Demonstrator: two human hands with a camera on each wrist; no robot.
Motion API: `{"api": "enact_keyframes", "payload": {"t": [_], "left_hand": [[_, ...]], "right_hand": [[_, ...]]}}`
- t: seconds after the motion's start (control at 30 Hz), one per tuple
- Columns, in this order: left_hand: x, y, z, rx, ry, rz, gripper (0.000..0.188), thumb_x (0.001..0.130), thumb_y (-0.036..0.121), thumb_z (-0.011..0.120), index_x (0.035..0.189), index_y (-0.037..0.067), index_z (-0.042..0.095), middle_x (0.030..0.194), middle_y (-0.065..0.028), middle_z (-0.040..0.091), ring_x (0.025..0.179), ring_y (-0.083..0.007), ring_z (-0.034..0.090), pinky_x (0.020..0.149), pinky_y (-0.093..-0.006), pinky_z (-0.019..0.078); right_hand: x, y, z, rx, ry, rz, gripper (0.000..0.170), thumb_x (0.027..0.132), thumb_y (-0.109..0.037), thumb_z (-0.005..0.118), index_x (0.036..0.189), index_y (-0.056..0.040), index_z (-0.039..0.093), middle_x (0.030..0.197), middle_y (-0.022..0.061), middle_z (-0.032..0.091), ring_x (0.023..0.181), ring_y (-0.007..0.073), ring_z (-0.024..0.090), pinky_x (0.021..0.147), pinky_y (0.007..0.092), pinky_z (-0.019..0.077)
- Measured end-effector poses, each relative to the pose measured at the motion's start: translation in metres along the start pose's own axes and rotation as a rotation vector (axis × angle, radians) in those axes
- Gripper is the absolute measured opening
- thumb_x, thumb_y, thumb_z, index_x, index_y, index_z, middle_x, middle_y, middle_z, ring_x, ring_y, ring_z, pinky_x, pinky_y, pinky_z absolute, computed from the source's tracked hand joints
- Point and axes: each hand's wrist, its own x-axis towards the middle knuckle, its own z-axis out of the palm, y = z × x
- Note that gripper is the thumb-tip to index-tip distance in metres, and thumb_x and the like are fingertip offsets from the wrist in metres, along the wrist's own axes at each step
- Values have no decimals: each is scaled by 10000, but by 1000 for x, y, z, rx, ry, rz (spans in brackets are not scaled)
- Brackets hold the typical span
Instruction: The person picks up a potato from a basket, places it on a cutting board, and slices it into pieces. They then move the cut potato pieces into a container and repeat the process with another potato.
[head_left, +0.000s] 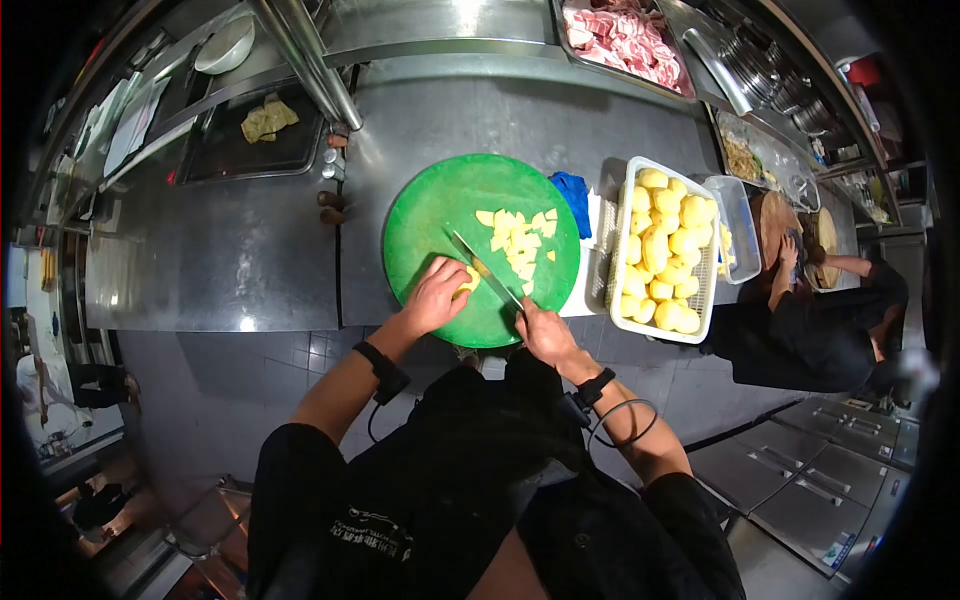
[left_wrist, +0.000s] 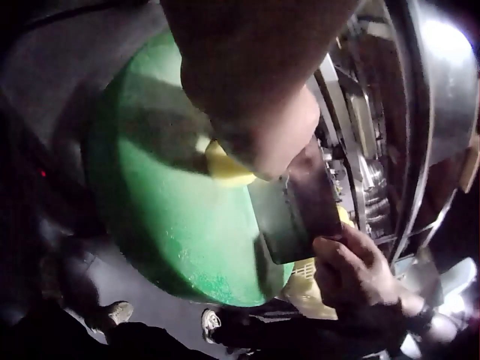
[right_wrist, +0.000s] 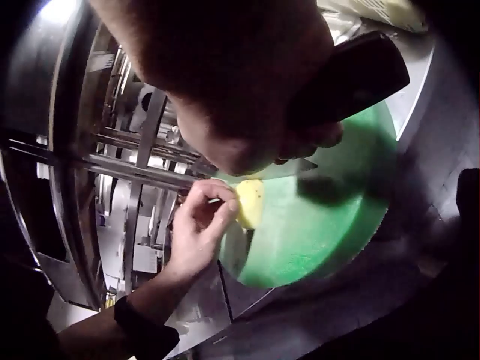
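Observation:
On a round green cutting board (head_left: pixel 425 215), my left hand (head_left: pixel 437 295) holds a peeled yellow potato (right_wrist: pixel 250 202) near the board's front left. Its fingertips are bent against the potato. My right hand (head_left: pixel 547 333) grips the dark handle (right_wrist: pixel 367 75) of a cleaver at the board's front edge. The wide cleaver blade (left_wrist: pixel 289 217) slants away to the left over the board, right beside the potato. Cut potato pieces (head_left: pixel 515 240) lie loosely scattered beyond the blade. In the left wrist view, the left hand's fingers are largely hidden behind the wrist.
Right of the board stands a white plastic basket (head_left: pixel 616 235) heaped with peeled potatoes (head_left: pixel 655 247). A blue cloth (head_left: pixel 572 200) lies between them. Beyond the basket are a clear tub (head_left: pixel 745 255) and another person (head_left: pixel 800 330). A meat tray (head_left: pixel 625 45) sits at the back.

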Motion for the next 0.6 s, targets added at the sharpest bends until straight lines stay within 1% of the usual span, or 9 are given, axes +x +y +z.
{"api": "enact_keyframes", "payload": {"t": [0.1,0.2,0.27,0.4,0.47,0.53,0.6], "left_hand": [[8,-8,-5,24,-139,64,140,891,54,750,1011,34,681,1146,-125,657,1146,-361,607,979,-446,522],[15,-13,-6,39,-185,115,115,897,45,737,990,29,671,1150,-121,668,1140,-356,607,974,-436,525],[16,-12,-8,30,-193,115,113,899,43,735,990,28,670,1146,-122,668,1140,-355,607,977,-437,527],[18,-1,-14,-21,-142,92,106,905,43,733,990,29,670,1141,-123,667,1134,-356,606,978,-438,528],[16,-4,-9,-30,-143,69,105,907,43,732,991,29,671,1138,-123,666,1127,-358,605,975,-440,525],[11,-4,-7,-29,-137,49,105,907,42,732,992,31,671,1133,-123,664,1121,-358,604,972,-442,523],[12,-3,-7,-17,-120,48,105,906,40,732,992,33,671,1127,-123,661,1115,-358,602,968,-443,521]], "right_hand": [[-2,-11,-15,-11,-21,-7,213,1035,-168,594,1163,-1,560,866,328,710,861,550,692,784,648,544],[-16,-28,-44,-31,-52,-20,207,1031,-158,591,1153,4,552,869,327,711,862,547,695,775,647,543],[-25,-28,-50,-37,-58,-52,199,1029,-150,589,1140,9,545,872,325,713,864,542,700,772,644,547],[-14,-7,-7,11,-33,-44,174,1023,-131,592,1093,19,538,858,321,709,861,534,705,759,638,545],[-2,-2,2,13,-32,-33,167,1020,-122,597,1076,24,536,848,321,707,859,530,708,755,636,546],[-12,-28,-28,23,-45,-46,159,1022,-117,593,1084,19,539,846,319,707,860,534,705,751,640,540],[-18,-38,-51,-3,-53,-56,159,1025,-120,592,1095,13,541,848,315,709,860,536,704,753,639,543]]}}
